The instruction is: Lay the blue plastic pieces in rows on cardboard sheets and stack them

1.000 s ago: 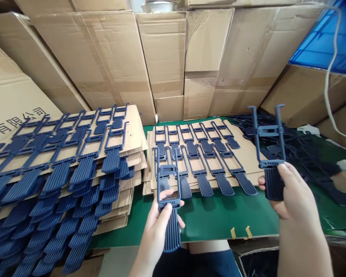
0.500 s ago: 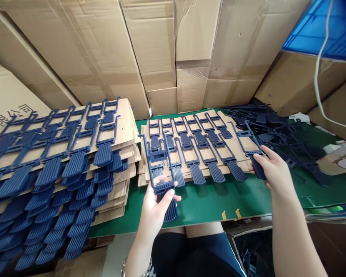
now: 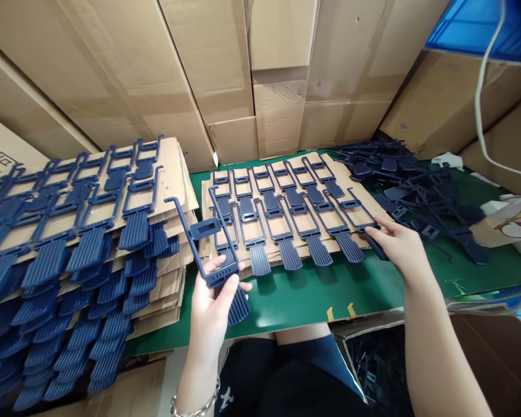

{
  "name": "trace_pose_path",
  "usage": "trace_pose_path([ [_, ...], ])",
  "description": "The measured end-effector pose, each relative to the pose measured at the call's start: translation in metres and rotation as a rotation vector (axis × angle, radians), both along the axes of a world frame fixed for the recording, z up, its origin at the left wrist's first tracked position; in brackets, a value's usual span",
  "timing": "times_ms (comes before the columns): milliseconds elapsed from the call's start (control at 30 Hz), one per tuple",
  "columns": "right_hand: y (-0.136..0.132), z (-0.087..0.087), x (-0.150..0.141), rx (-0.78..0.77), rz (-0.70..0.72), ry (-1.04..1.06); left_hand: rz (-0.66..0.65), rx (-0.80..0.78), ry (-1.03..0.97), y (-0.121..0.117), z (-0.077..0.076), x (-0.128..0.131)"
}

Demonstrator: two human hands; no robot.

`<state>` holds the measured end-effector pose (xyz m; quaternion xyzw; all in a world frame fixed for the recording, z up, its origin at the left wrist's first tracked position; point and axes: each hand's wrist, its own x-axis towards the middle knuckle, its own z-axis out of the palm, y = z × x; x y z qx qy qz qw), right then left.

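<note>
My left hand (image 3: 212, 301) is closed around a dark blue plastic part (image 3: 208, 243) with a ribbed handle and a forked frame, tilted up and to the left above the green table (image 3: 304, 295). My right hand (image 3: 395, 243) lies over the ribbed end of another blue part (image 3: 359, 211), which rests flat at the right end of the row on the cardboard sheet (image 3: 369, 200). Its fingers press that end down. Two rows of the same parts cover the sheet.
At the left stands a tall stack of cardboard sheets (image 3: 173, 168) layered with blue parts. A loose heap of blue parts (image 3: 417, 185) lies at the right. Cardboard boxes (image 3: 226, 75) wall the back. A white cable (image 3: 481, 110) hangs at the right.
My right hand has lowered its blue part from upright onto the right end of the cardboard sheet. My left hand has tilted its part further to the left.
</note>
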<state>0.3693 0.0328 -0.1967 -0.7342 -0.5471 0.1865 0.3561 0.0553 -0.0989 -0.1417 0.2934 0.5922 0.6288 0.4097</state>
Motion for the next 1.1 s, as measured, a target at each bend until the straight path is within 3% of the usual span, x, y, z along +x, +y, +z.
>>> trace_pose_path([
  [133,0.003,0.010,-0.010,-0.146,-0.045,-0.099,-0.001,-0.015,0.013,0.001,-0.002,-0.002],
  [333,-0.005,0.015,-0.024,-0.040,-0.022,-0.360,-0.089,-0.057,0.004,0.006,-0.006,-0.010],
  [467,-0.008,0.019,-0.028,-0.091,0.014,-0.466,-0.088,-0.052,0.012,0.010,-0.006,-0.005],
  [633,-0.004,0.026,-0.027,-0.149,0.072,-0.521,-0.036,-0.002,-0.032,0.007,-0.006,0.011],
  [767,-0.004,0.036,-0.029,-0.282,0.024,-0.564,0.018,0.085,-0.136,0.006,-0.010,0.016],
  [833,-0.013,0.047,-0.031,-0.235,-0.003,-0.593,-0.037,0.089,-0.152,0.005,-0.011,0.016],
  [933,-0.041,0.067,-0.034,0.029,-0.034,-0.518,-0.209,0.044,-0.149,0.001,-0.009,0.021],
  [1000,-0.068,0.079,-0.042,0.106,0.109,-0.322,-0.290,0.055,-0.146,-0.005,-0.009,0.031],
  [1100,-0.107,0.082,-0.066,-0.120,0.706,-0.003,-0.252,0.152,-0.162,-0.019,-0.014,0.055],
])
